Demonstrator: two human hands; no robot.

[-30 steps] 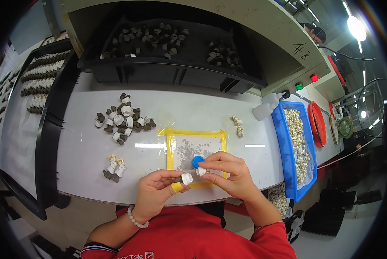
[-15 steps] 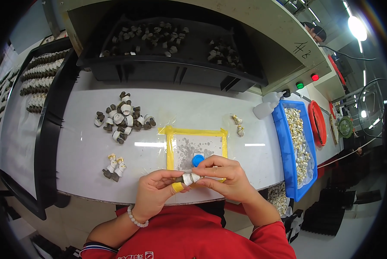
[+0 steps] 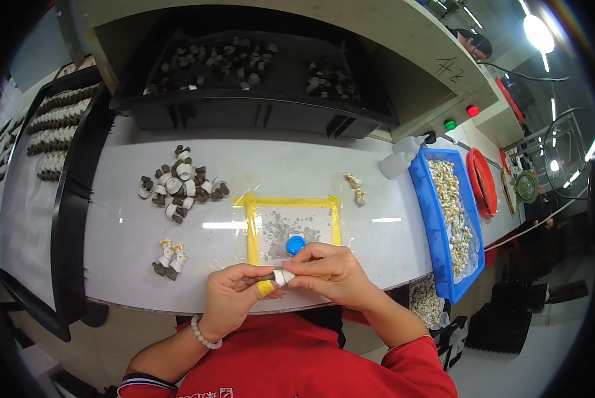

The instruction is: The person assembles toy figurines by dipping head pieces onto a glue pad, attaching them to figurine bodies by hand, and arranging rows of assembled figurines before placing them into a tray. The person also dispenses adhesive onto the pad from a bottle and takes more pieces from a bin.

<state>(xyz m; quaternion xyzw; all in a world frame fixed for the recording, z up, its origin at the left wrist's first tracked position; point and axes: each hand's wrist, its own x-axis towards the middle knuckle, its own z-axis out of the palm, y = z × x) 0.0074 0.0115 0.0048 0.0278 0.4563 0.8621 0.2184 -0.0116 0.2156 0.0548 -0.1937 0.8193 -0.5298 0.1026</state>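
Close to the table's front edge, my left hand (image 3: 234,292) pinches the dark brown end of a small white-and-brown figurine piece (image 3: 281,277). Yellow tape wraps one of its fingertips. My right hand (image 3: 334,273) is closed at the white end of the same piece; its fingertips cover whatever else may be there. Just beyond my hands, a small blue cap (image 3: 296,245) sits on a stained square framed with yellow tape (image 3: 252,229). Left of my hands stand two joined figurines (image 3: 171,259) with gold-trimmed tops. Farther back lies a pile of white-and-brown pieces (image 3: 182,184).
Small white-and-gold parts (image 3: 355,188) lie right of the taped square. A blue tray (image 3: 432,225) full of similar parts and a white squeeze bottle (image 3: 395,164) stand at right. Black trays hold pieces at the back (image 3: 244,113) and left (image 3: 68,219). Another person (image 3: 471,45) is far right.
The whole scene has shifted slightly left in view. Both hands keep their hold on the figurine piece, which looks nearly unchanged in pose.
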